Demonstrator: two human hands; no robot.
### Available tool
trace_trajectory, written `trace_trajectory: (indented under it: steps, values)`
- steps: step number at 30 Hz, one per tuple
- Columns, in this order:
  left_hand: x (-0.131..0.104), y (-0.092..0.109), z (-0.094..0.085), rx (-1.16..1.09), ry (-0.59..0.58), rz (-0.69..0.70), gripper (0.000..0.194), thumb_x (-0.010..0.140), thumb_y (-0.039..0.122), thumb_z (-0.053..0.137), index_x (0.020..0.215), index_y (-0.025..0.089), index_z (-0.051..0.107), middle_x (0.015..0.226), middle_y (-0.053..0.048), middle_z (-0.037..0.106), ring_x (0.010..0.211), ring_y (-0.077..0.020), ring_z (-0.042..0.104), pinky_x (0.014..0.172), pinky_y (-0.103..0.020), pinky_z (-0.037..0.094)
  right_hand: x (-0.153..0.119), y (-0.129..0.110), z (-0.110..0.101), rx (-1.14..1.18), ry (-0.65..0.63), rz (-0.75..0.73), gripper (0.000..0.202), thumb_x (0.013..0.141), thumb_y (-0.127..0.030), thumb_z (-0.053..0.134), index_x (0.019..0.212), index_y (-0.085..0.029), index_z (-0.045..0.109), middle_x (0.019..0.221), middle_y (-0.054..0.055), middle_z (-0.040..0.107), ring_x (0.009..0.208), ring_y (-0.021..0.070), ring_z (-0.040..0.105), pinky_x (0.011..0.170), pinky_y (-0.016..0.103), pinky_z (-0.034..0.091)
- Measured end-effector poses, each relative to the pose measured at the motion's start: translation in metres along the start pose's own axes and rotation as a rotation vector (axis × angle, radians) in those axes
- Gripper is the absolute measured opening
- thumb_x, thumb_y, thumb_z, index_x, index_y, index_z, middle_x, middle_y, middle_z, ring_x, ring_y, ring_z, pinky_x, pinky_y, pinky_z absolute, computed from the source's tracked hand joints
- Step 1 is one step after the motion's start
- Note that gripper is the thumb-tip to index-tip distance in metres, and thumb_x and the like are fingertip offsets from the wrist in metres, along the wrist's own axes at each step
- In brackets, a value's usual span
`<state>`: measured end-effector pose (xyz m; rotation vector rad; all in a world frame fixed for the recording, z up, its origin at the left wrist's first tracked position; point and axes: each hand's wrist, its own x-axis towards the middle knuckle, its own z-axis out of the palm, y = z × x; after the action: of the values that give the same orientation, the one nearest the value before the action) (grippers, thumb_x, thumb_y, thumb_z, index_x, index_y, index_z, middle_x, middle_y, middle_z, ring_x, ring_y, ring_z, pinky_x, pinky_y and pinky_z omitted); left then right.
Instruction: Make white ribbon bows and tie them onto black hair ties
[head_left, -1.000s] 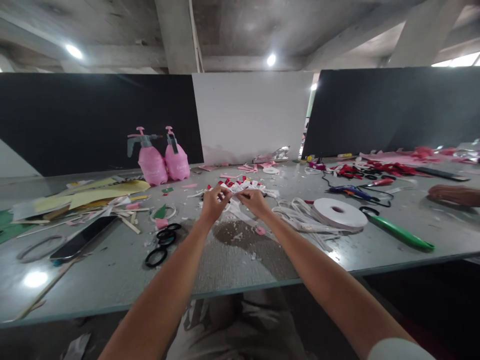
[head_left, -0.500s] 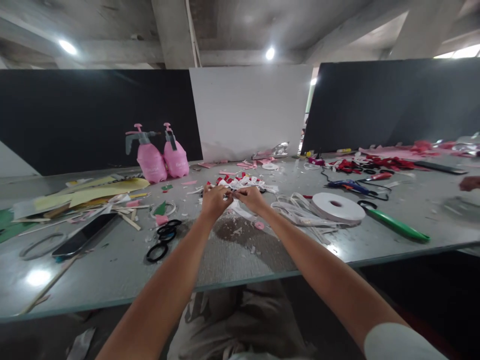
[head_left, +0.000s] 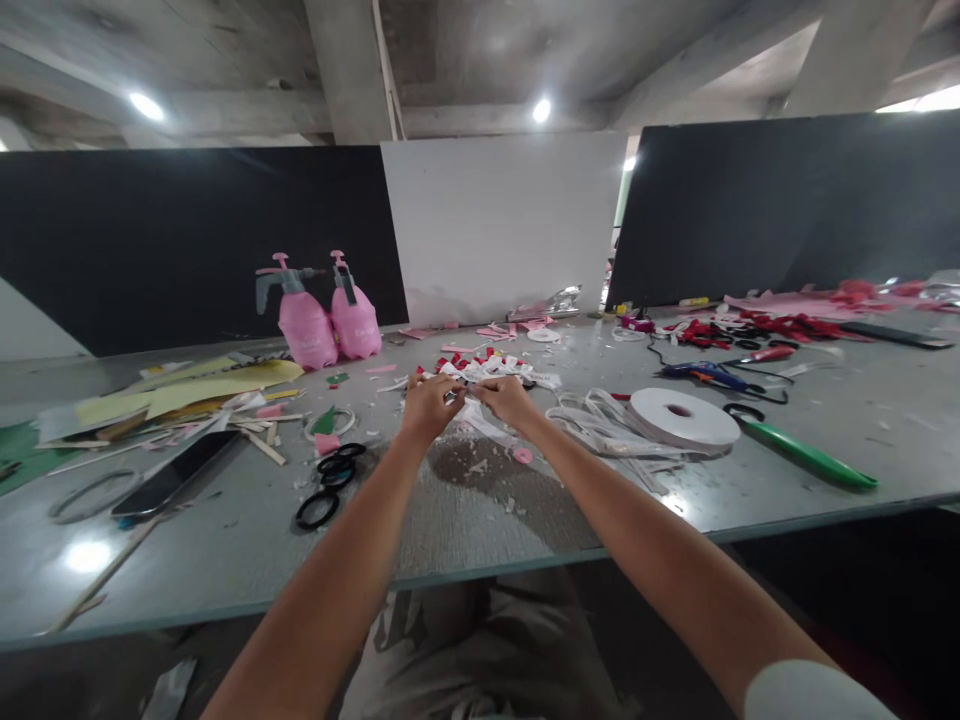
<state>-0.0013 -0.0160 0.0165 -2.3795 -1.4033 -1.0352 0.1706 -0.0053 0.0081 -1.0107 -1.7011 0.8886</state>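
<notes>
My left hand (head_left: 430,405) and my right hand (head_left: 507,399) meet over the table, fingertips almost touching. Both are closed in a pinch on a white ribbon (head_left: 486,424), whose loose end trails below them toward the right. What sits right between the fingertips is small and dark, too small to make out. Just behind the hands lies a heap of red and white ribbon pieces (head_left: 491,364), one strip bearing printed letters. A small pink ring (head_left: 523,455) rests on the table below my right hand.
Right of my arms are a white ribbon roll (head_left: 684,415), loose white ribbon (head_left: 600,425), green-handled scissors (head_left: 814,455) and a blue glue gun (head_left: 705,374). On the left lie black-handled scissors (head_left: 330,485), a phone (head_left: 178,475), and pink spray bottles (head_left: 307,328). Panels stand behind.
The view has shifted slightly, so things sit a little further right. My hands keep almost the same pinch. Another person's hand at the right edge has left the view.
</notes>
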Motion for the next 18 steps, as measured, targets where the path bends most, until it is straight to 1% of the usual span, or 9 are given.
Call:
trace_trajectory:
  steps: [2, 4, 8, 9, 11, 14, 16, 18]
  values:
    - [0.000, 0.003, 0.000, 0.015, 0.002, 0.005, 0.018, 0.085, 0.031, 0.054, 0.085, 0.024, 0.070, 0.095, -0.002, 0.071, 0.085, -0.0171, 0.060, 0.093, -0.036, 0.026, 0.000, 0.001, -0.001, -0.022, -0.012, -0.016, 0.041, 0.074, -0.052, 0.056, 0.059, -0.015, 0.057, 0.047, -0.005, 0.032, 0.048, 0.0078, 0.026, 0.047, 0.024, 0.019]
    - [0.000, 0.005, 0.000, 0.019, 0.009, 0.005, 0.015, 0.083, 0.029, 0.055, 0.083, 0.023, 0.069, 0.093, -0.002, 0.071, 0.086, -0.0179, 0.060, 0.094, -0.037, 0.026, 0.001, 0.003, -0.001, -0.062, -0.023, -0.062, 0.039, 0.075, -0.050, 0.057, 0.060, -0.014, 0.060, 0.050, -0.004, 0.036, 0.050, 0.0079, 0.030, 0.048, 0.023, 0.021]
    - [0.001, 0.002, 0.003, -0.029, 0.053, -0.049, 0.013, 0.080, 0.026, 0.056, 0.075, 0.021, 0.067, 0.087, -0.002, 0.070, 0.078, -0.0165, 0.059, 0.092, -0.036, 0.029, 0.004, 0.006, 0.000, -0.160, -0.030, -0.159, 0.031, 0.077, -0.041, 0.057, 0.065, -0.014, 0.068, 0.055, -0.002, 0.047, 0.057, 0.0102, 0.041, 0.053, 0.022, 0.028]
    - [0.001, 0.000, 0.004, -0.071, 0.067, -0.077, 0.013, 0.079, 0.027, 0.056, 0.075, 0.021, 0.067, 0.086, -0.002, 0.070, 0.074, -0.0153, 0.059, 0.090, -0.035, 0.032, 0.004, 0.006, 0.000, -0.164, -0.020, -0.173, 0.030, 0.078, -0.039, 0.056, 0.067, -0.014, 0.069, 0.057, -0.002, 0.050, 0.059, 0.0108, 0.043, 0.054, 0.021, 0.030]
    - [0.001, -0.006, 0.006, -0.199, 0.103, -0.162, 0.016, 0.080, 0.031, 0.055, 0.077, 0.020, 0.065, 0.083, -0.001, 0.068, 0.067, -0.0136, 0.057, 0.080, -0.030, 0.037, 0.006, 0.006, -0.001, -0.142, 0.015, -0.185, 0.029, 0.078, -0.038, 0.056, 0.070, -0.014, 0.070, 0.059, -0.001, 0.053, 0.059, 0.0113, 0.045, 0.056, 0.022, 0.032]
    - [0.002, -0.012, 0.011, -0.414, 0.142, -0.281, 0.028, 0.086, 0.041, 0.048, 0.078, 0.018, 0.062, 0.071, 0.000, 0.063, 0.061, -0.0130, 0.054, 0.065, -0.026, 0.038, 0.007, 0.005, -0.003, -0.081, 0.067, -0.160, 0.032, 0.076, -0.043, 0.058, 0.074, -0.013, 0.070, 0.059, -0.001, 0.053, 0.056, 0.0104, 0.043, 0.053, 0.022, 0.031]
    - [0.003, -0.011, 0.013, -0.532, 0.168, -0.307, 0.031, 0.085, 0.046, 0.049, 0.081, 0.018, 0.061, 0.072, 0.000, 0.062, 0.063, -0.0129, 0.054, 0.064, -0.025, 0.039, 0.007, 0.004, -0.005, -0.037, 0.088, -0.146, 0.035, 0.074, -0.046, 0.060, 0.074, -0.012, 0.069, 0.058, -0.001, 0.051, 0.054, 0.0094, 0.040, 0.051, 0.021, 0.029]
    - [0.005, -0.007, 0.014, -0.684, 0.150, -0.288, 0.032, 0.083, 0.048, 0.053, 0.091, 0.018, 0.062, 0.084, -0.002, 0.065, 0.072, -0.0135, 0.056, 0.068, -0.025, 0.041, 0.006, 0.002, -0.006, 0.024, 0.091, -0.144, 0.037, 0.074, -0.048, 0.060, 0.076, -0.012, 0.068, 0.056, -0.002, 0.048, 0.052, 0.0085, 0.037, 0.050, 0.022, 0.028]
